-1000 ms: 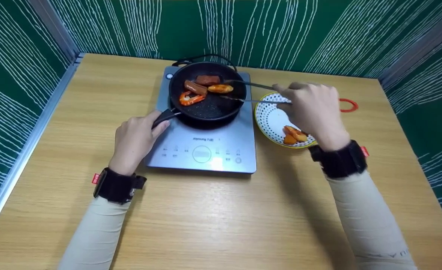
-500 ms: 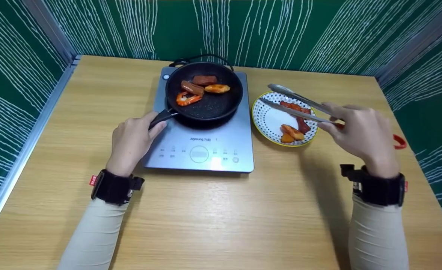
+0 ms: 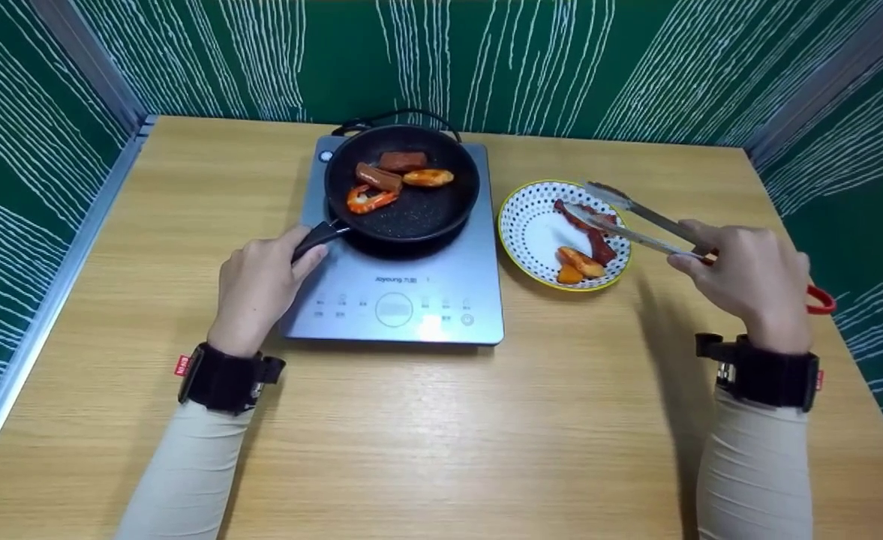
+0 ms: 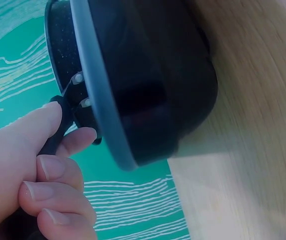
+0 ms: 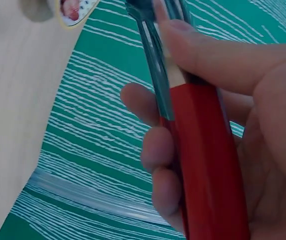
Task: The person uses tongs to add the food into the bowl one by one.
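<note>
My left hand [image 3: 261,289] grips the black handle [image 3: 319,238] of a frying pan [image 3: 411,217]. In the pan lie two brown sausage pieces [image 3: 379,178], an orange shrimp [image 3: 370,199] and a browned yellowish piece [image 3: 427,178]. My right hand [image 3: 752,274] holds metal tongs [image 3: 662,221] by their red handles [image 5: 208,165]. Spread apart, the tong tips hang over the right side of a dotted plate [image 3: 527,232]. Dark reddish meat strips [image 3: 600,246] and orange-yellow pieces [image 3: 580,262] sit on that plate. The left wrist view shows my fingers curled round the pan handle.
Under the pan is a silver induction cooker [image 3: 392,315] with a black cord [image 3: 411,112] behind it. All stands on a wooden table [image 3: 486,435]. Green panels with white lines [image 3: 486,60] enclose the back and sides.
My right hand has drawn the tongs from over the pan rightward past the plate, where their tips now stand apart. The left hand keeps its grip on the pan handle.
</note>
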Action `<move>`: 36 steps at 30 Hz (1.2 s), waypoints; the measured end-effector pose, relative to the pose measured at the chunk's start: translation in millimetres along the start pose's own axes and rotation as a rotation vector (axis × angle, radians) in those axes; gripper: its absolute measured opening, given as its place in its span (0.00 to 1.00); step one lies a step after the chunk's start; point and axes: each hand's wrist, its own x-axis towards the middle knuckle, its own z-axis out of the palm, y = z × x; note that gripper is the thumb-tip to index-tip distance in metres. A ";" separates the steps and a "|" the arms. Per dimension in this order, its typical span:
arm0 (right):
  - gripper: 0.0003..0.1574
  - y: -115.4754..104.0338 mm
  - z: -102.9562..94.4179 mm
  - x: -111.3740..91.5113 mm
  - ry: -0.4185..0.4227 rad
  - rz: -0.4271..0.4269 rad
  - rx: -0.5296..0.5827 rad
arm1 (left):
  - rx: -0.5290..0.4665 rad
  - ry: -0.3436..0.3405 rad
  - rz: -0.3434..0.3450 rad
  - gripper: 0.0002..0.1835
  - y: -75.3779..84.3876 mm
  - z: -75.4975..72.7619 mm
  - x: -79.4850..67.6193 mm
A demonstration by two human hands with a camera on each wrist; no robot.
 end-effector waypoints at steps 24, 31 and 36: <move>0.29 8.2 17.8 6.8 -0.048 0.006 -0.067 | 0.002 -0.015 0.000 0.15 -0.1 -0.6 -0.3; 0.29 1.9 22.4 9.5 -0.039 -0.013 -0.070 | -0.002 -0.018 -0.006 0.15 0.2 -0.3 0.2; 0.29 -3.6 25.5 9.9 -0.041 -0.022 -0.071 | 0.001 -0.020 -0.008 0.15 0.3 0.0 0.7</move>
